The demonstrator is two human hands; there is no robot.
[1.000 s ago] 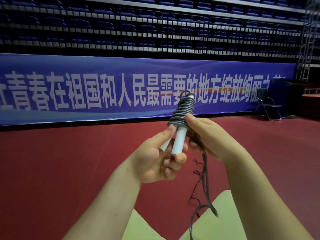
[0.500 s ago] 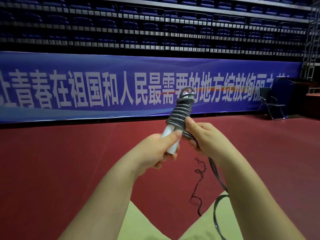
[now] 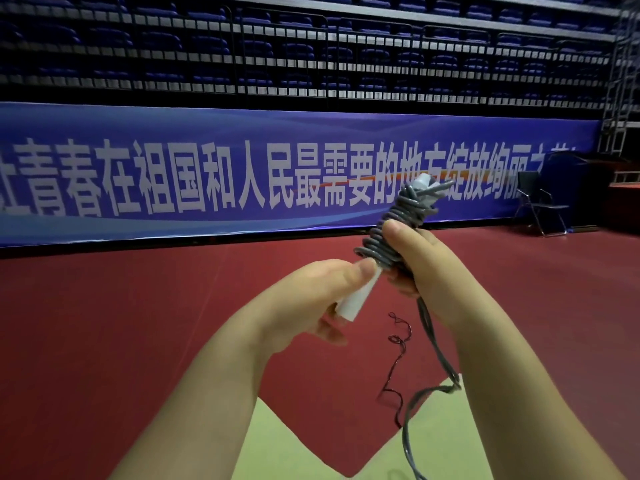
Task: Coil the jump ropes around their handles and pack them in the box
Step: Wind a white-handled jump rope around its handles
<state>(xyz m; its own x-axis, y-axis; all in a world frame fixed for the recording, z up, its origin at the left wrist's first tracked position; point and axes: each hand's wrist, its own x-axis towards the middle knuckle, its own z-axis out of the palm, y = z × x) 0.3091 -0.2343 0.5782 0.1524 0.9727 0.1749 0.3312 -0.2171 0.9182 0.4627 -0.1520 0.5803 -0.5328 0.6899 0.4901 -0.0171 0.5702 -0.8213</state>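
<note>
The left hand (image 3: 304,299) holds the lower end of the handles (image 3: 353,303), left of the right hand (image 3: 415,268), which grips the coiled rope (image 3: 391,233) above. Loose rope hangs below the right hand. Behind runs a banner (image 3: 207,174), with a chair (image 3: 540,202) to the right, and what seems a thin cord (image 3: 398,358) lies on the floor (image 3: 104,323).

blue banner (image 3: 242,174), white text "青春在祖国和人民最需要的地方绽放"

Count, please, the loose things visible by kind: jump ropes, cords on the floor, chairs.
Grey jump rope, partly coiled on its white handles, held by left hand and right hand: 1
Thin dark cord on the red floor: 1
Folding chair: 1
Total: 3
</note>
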